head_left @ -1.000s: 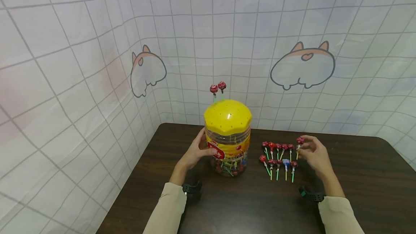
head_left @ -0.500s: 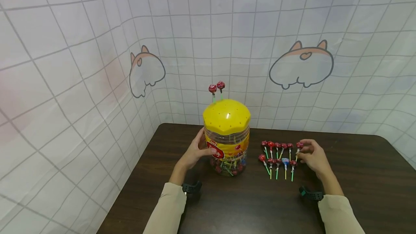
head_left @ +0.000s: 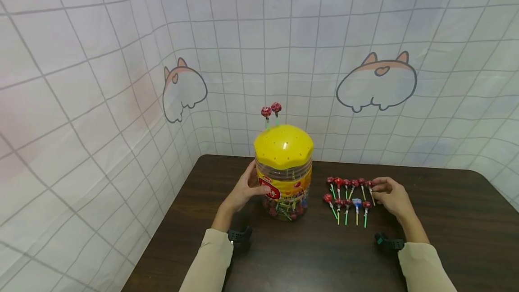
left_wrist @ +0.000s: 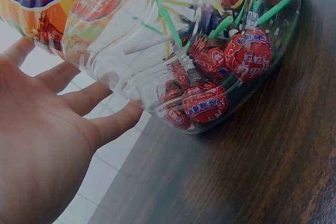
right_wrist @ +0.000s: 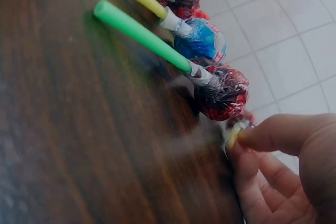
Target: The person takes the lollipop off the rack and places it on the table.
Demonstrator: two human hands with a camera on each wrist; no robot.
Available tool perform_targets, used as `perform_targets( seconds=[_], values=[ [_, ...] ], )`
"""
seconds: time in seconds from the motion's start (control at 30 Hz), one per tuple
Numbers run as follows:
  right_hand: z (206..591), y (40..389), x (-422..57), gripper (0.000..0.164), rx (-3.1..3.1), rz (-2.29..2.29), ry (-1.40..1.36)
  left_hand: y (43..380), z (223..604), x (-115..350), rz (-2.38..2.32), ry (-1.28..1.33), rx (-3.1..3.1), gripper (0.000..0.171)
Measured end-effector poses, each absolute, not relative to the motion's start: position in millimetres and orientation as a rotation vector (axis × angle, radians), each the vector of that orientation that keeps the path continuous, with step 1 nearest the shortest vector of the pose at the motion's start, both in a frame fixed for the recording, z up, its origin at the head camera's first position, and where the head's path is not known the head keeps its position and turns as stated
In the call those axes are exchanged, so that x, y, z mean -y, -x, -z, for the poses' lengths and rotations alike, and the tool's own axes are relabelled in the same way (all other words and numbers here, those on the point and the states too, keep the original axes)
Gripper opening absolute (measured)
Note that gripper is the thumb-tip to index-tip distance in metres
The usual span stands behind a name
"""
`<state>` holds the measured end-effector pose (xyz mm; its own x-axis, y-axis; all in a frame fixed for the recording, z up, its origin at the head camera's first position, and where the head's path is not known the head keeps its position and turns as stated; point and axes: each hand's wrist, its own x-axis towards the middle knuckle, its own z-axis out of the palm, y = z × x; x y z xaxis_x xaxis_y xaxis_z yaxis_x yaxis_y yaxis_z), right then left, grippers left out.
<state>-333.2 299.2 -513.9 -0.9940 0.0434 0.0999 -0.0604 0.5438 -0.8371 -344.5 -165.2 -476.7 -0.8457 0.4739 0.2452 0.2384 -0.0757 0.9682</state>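
A clear plastic jar (head_left: 285,188) with a yellow label and yellow domed lid (head_left: 284,145) stands upright on the table. Wrapped lollipops (left_wrist: 249,56) show through its lower wall. My left hand (head_left: 243,188) holds its left side, thumb across the label and fingers (left_wrist: 118,121) against the far side. To the right, my right hand (head_left: 390,196) pinches the yellow stick (right_wrist: 233,137) of a red lollipop (head_left: 368,184) between thumb and forefinger, at the right end of the back row. Closest to it in the front row is a green-stick lollipop (right_wrist: 223,95).
Two red lollipops (head_left: 266,111) stand upright at the lid's back. Several lollipops lie in two rows on the dark table (head_left: 308,256), including one with a blue wrapper (head_left: 357,202). A white gridded curtain (head_left: 243,35) hangs behind and left.
My right hand has moved slightly down and toward me, lowering its lollipop from above the row to level with the others, its stick now slanting. My left hand stays on the jar.
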Motion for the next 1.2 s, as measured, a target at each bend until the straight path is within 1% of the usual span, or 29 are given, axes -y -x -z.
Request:
perform_targets(
  seconds=[0.1,0.33,0.63,0.77,0.9,1.03,1.2],
  values=[
    [513.9,333.0,-299.0,0.038,2.675,-1.43,0.001,344.9,477.5,165.2,-2.038,-0.802,-2.01,0.094],
    [513.5,334.4,-299.1,0.037,2.69,-1.427,0.015,345.0,478.5,165.5,-2.045,-0.799,-2.011,0.094],
    [504.6,332.2,-302.2,0.041,2.705,-1.57,-0.094,345.1,478.5,165.4,-2.035,-0.788,-2.017,0.095],
    [487.9,327.8,-299.5,0.047,2.742,-1.596,-0.196,345.4,478.9,165.9,-2.034,-0.789,-2.019,0.096],
    [461.3,323.7,-291.7,0.052,2.718,-1.602,-0.32,345.2,478.0,165.5,-2.036,-0.793,-2.015,0.098],
    [432.3,314.9,-274.6,0.05,2.605,-1.608,-0.44,344.1,476.8,165.3,-2.034,-0.786,-2.019,0.098],
    [401.9,297.9,-240.2,0.043,2.374,-1.645,-0.534,343.6,476.3,165.3,-2.037,-0.782,-2.015,0.096]
  ],
)
